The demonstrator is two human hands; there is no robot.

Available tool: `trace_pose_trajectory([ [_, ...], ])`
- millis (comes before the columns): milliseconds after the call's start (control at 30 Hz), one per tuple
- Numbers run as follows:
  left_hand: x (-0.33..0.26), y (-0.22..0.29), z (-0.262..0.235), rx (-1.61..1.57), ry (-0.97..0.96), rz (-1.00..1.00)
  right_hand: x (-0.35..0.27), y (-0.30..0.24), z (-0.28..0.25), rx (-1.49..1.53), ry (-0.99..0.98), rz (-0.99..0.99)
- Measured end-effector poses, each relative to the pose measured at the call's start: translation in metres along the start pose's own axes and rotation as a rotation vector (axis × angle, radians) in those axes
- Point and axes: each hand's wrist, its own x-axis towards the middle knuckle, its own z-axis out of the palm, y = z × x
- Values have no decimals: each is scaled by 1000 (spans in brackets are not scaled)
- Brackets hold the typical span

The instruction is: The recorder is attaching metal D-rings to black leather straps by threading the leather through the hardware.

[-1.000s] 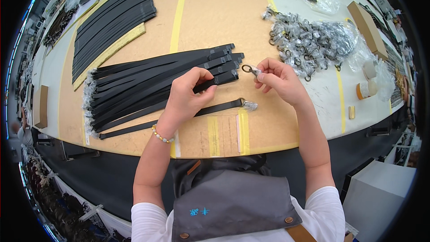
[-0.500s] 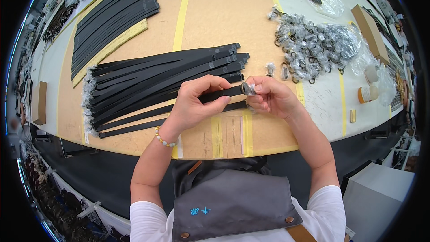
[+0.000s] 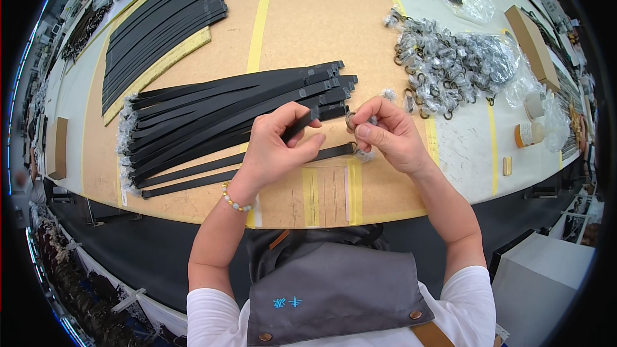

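My left hand pinches the end of a black strap lifted from the fan of black straps on the tan board. My right hand holds a small metal ring right at that strap's end, fingers closed around it. Another single black strap lies flat below the hands, its right end carrying a metal fitting near my right thumb.
A heap of metal rings and clasps in clear wrap lies to the right. A second stack of black straps lies at the upper left. Small jars and a brown box stand at the right. The table edge runs just before my apron.
Both hands have drawn closer together. The left hand has lifted a strap end from the fan, and the right hand has brought the ring to it.
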Motion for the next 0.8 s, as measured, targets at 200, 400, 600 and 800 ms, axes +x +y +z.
trace_pose_trajectory([
  [200,1,1,-1,-117,11,-38,0,2,12,-50,-24,9],
  [400,0,2,0,-180,-200,-163,2,9,23,-161,-65,-11],
  [600,-1,-6,3,-266,-136,-184,3,9,26,-593,56,-275],
  [800,-2,-5,3,-221,-74,-149,3,5,24,-778,148,-493],
])
